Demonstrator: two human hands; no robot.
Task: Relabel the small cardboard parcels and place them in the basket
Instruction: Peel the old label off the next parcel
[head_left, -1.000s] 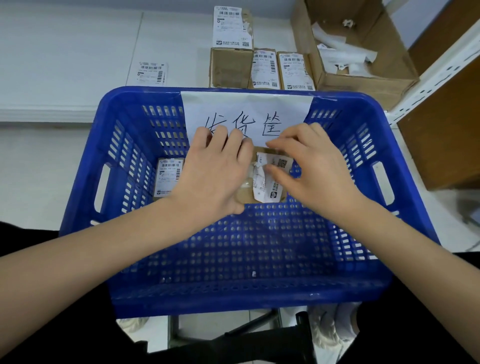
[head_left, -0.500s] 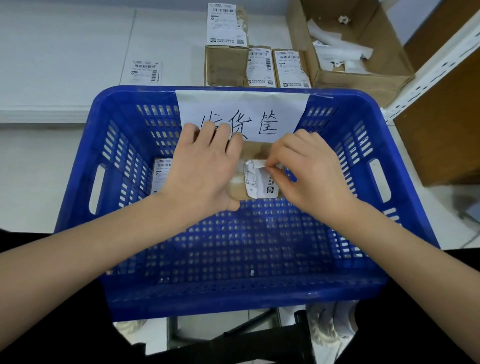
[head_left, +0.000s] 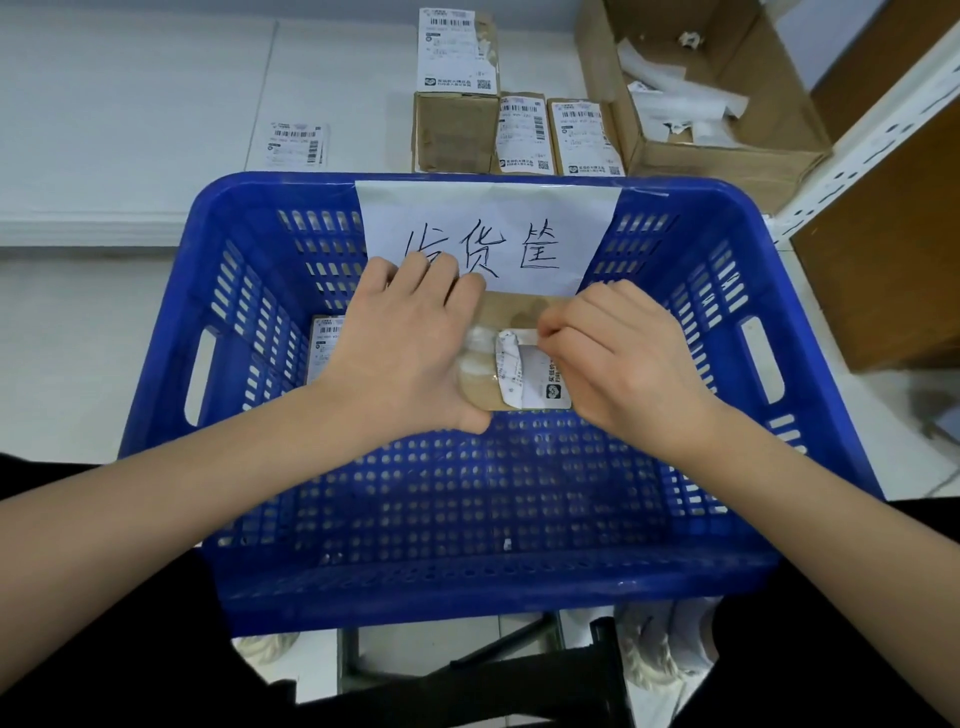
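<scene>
A small cardboard parcel is held over the blue basket. My left hand grips its left side, thumb under the near edge. My right hand pinches the parcel's white label, which is crumpled and partly peeled back toward the right. Bare cardboard with glue traces shows where the label was. Another labelled parcel lies in the basket at the left, half hidden by my left hand.
A handwritten paper sign hangs on the basket's far wall. Behind the basket stand three labelled parcels, a loose label sheet on the white table, and an open carton with peeled paper scraps. A shelf post rises at right.
My right hand has pulled the label farther to the right, baring more cardboard. My left hand has kept its hold on the parcel.
</scene>
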